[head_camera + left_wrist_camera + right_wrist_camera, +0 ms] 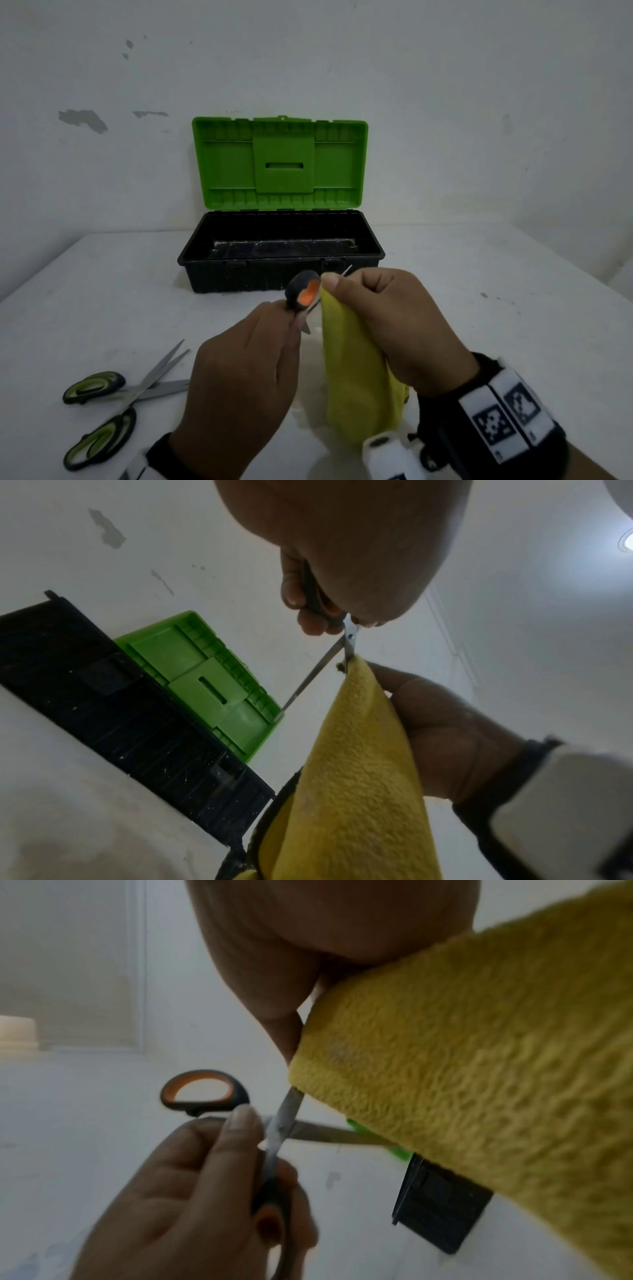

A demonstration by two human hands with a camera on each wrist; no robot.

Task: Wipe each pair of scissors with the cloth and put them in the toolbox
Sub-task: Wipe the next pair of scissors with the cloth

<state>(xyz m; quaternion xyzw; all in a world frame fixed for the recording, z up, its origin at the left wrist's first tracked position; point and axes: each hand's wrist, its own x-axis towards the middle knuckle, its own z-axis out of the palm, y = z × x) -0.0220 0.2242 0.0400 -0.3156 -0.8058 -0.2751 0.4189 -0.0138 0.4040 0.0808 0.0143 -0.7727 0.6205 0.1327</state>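
My left hand grips the lower handle of a pair of black-and-orange scissors held above the table, blades spread apart. One blade points free toward the toolbox. My right hand pinches a yellow cloth around the other blade, whose tip is hidden in the fabric. The cloth hangs down from my fingers. The toolbox stands open behind my hands, black tub and green lid upright; its inside looks bare.
Two pairs of green-and-black scissors lie crossed on the white table at the front left, blades pointing right. A white wall stands close behind the toolbox.
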